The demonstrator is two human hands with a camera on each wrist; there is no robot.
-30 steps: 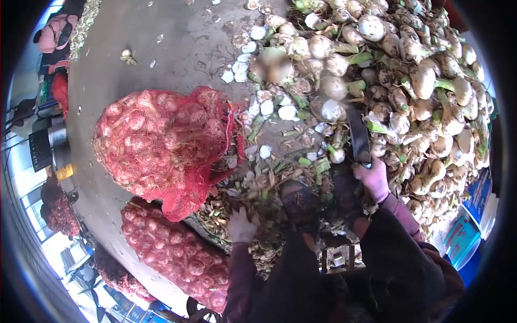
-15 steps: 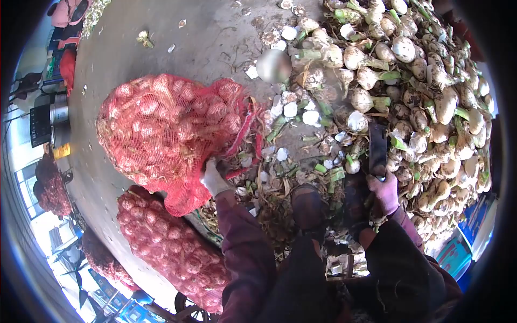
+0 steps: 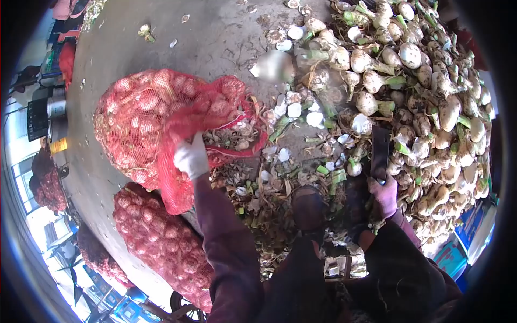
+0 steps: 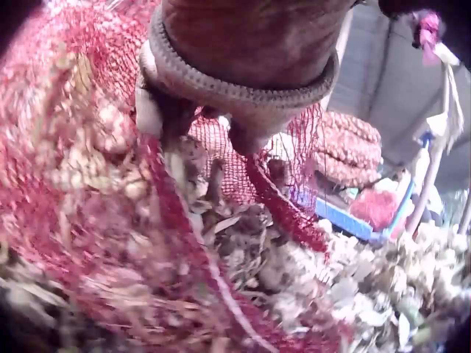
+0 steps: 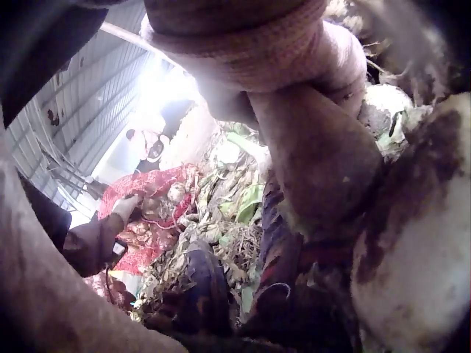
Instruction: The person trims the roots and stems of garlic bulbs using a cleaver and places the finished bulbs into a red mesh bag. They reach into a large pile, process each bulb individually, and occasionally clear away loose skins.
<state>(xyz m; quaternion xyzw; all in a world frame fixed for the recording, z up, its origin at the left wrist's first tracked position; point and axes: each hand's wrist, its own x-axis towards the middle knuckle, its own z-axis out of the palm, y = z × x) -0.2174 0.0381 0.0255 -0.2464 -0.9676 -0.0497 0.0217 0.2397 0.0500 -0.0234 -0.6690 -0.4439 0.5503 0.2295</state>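
My left hand (image 3: 191, 156), in a white glove, grips the loose mouth of a red mesh bag (image 3: 126, 116) lying full of bulbs on the floor. In the left wrist view its fingers pinch the bag's red rim (image 4: 199, 250), and the mouth gapes over bulbs and dry scraps. My right hand (image 3: 384, 196), in a pink glove, holds a broad dark-bladed knife (image 3: 380, 153) low by my right shoe. Next to the knife rises a heap of dirty white bulbs (image 3: 425, 126) with green stem stubs, garlic by their look. One large muddy bulb (image 5: 423, 243) stands close in the right wrist view.
A second full red mesh bag (image 3: 161, 242) lies left of my legs. Dry skins, stem pieces and white trimmings (image 3: 269, 204) litter the floor (image 3: 215, 43) around my shoes (image 3: 309, 210). Blue containers (image 3: 458, 250) stand at the far right, more filled bags (image 3: 51, 188) at the left.
My left hand has moved from the litter onto the mesh bag, taken hold of its mouth and pulled the mesh back to the left, spreading the opening. The right hand keeps the knife.
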